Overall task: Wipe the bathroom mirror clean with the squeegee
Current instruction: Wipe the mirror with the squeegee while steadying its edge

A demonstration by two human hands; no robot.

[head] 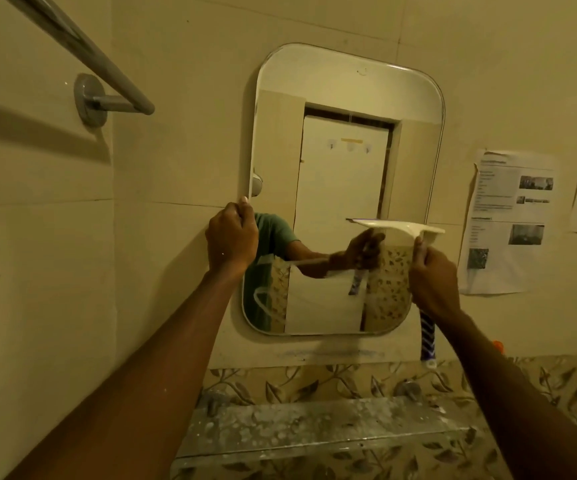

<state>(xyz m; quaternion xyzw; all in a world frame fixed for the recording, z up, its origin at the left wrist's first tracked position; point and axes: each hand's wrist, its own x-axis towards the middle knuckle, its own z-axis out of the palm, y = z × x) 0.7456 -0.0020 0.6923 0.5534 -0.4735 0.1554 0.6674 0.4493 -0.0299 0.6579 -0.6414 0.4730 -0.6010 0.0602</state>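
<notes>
A rounded rectangular mirror [342,161] hangs on the beige tiled wall. My left hand [231,237] grips its left edge about halfway up, thumb on the rim. My right hand [434,278] holds the handle of a squeegee [401,226]. The white blade lies level against the glass on the right side, roughly at mid height. The blue-and-white patterned end of the handle [427,337] sticks out below my fist. The glass reflects a door, both arms and the squeegee.
A grey towel bar [107,74] juts from the wall at upper left. Printed paper sheets [508,220] are stuck to the wall right of the mirror. Below it, a dusty glass shelf [314,431] runs along a leaf-patterned tile border [349,379].
</notes>
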